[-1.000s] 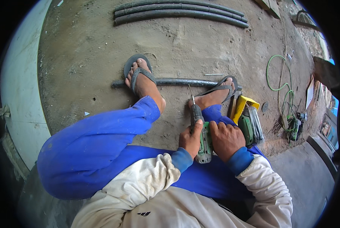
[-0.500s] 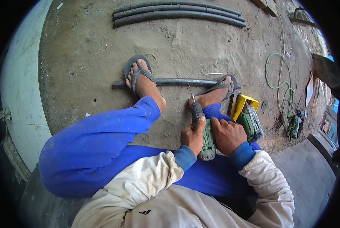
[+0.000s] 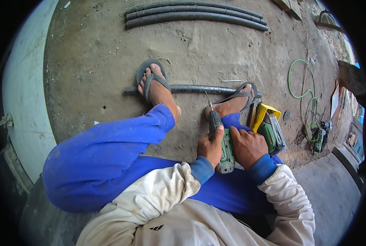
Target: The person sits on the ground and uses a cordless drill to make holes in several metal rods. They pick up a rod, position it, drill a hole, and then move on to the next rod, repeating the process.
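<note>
A green and black power drill (image 3: 227, 158) lies across my lap, its thin bit pointing away from me. My left hand (image 3: 210, 147) wraps the drill's left side behind the chuck. Closed at the drill's right side is my right hand (image 3: 250, 148), where the handle is mostly hidden beneath it. The bit's tip is close to a dark round pipe (image 3: 199, 89) on the ground; whether they touch I cannot tell. Both feet, in flip-flops, rest at the pipe, one near each end. A green and black block with a grey face (image 3: 276, 133) shows just beyond my right hand.
Three dark pipes (image 3: 197, 16) lie side by side at the far side. A yellow open-ended piece (image 3: 265, 114) stands near my right foot. A thin pale rod (image 3: 231, 80) lies beyond the pipe. On the right are a green cord (image 3: 290, 78) and another power tool (image 3: 320, 137).
The scene sits slightly further right and lower in view. Both hands keep the same hold on the drill, with its bit still near the pipe.
</note>
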Motion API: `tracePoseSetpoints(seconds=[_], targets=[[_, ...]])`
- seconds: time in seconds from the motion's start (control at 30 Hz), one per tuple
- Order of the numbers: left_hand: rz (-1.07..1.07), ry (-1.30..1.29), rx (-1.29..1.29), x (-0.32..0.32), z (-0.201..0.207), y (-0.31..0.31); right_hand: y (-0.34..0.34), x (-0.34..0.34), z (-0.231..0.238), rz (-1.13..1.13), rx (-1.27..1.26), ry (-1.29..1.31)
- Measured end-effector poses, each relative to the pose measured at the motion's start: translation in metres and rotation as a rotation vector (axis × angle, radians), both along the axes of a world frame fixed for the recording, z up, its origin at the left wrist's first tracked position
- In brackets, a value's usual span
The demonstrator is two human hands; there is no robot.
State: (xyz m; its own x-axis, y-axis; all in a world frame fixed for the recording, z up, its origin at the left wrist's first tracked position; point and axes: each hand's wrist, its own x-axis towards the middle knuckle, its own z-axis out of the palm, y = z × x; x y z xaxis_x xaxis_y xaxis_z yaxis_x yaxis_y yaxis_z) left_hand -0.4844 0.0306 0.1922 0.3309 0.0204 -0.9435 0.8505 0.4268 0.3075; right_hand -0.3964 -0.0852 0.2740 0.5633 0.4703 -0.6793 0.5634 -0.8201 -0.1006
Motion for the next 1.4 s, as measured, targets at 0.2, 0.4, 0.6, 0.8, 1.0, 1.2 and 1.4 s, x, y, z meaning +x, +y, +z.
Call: tracePoseSetpoints(seconds=[0.2,0.4,0.6,0.8,1.0,1.2,1.4], targets=[[0.006,0.031,0.038,0.009,0.003,-0.004,-0.002,0.010,0.004,0.001,0.047,0.009],[0.003,0.109,0.023,0.014,0.005,-0.003,-0.002,0.018,0.005,0.046,0.036,0.032],[-0.090,0.057,0.085,0.011,0.006,0.002,0.002,0.010,0.002,0.036,-0.006,0.038],[0.039,0.012,0.003,0.011,0.004,0.000,0.000,0.010,0.000,0.093,0.007,-0.064],[-0.056,0.011,0.090,0.006,0.002,0.002,0.000,0.003,-0.001,0.009,0.025,-0.003],[0.002,0.055,0.048,0.007,0.003,-0.003,-0.003,0.006,-0.001,0.122,0.060,-0.067],[-0.036,0.045,0.041,0.010,0.006,0.005,0.002,0.001,0.000,0.003,0.012,0.008]])
